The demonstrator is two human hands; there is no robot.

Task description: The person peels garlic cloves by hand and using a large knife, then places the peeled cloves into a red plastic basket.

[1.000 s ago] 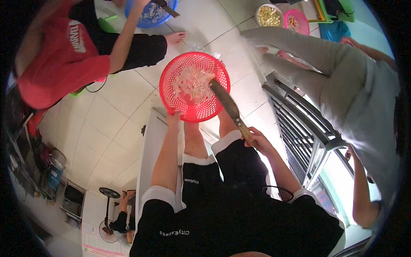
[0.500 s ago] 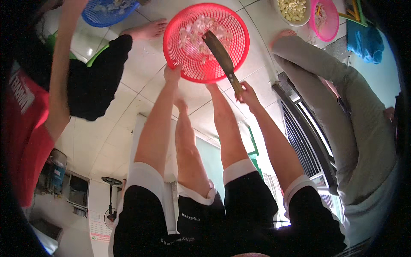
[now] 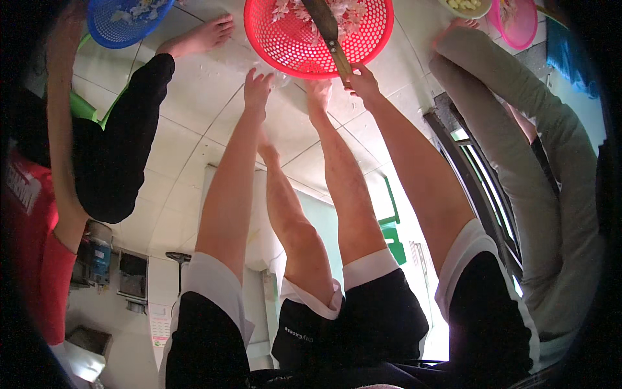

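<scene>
My right hand (image 3: 364, 85) grips the wooden handle of a broad-bladed knife (image 3: 322, 21). Its dark blade slants up and left over a red plastic mesh basket (image 3: 272, 44), its far end cut off by the upper edge. Pale pinkish-white pieces (image 3: 353, 13) are heaped inside the basket; I cannot tell their kind. My left hand (image 3: 257, 91) has its fingers apart and holds nothing, just off the basket's near left rim. Beside those fingers lies something clear and crinkled (image 3: 282, 80), perhaps thin plastic.
A blue mesh basket (image 3: 123, 32) with pale scraps is at upper left, near a person in red (image 3: 35, 240). At upper right are a bowl of pale cloves (image 3: 465, 8), a pink basket (image 3: 518, 29) and a person in grey trousers (image 3: 518, 123). Light tiles (image 3: 194, 97) cover the floor.
My left hand has let go of the red basket's rim and opened. The basket and knife now appear higher in view, as do the surroundings; my right hand keeps its grip.
</scene>
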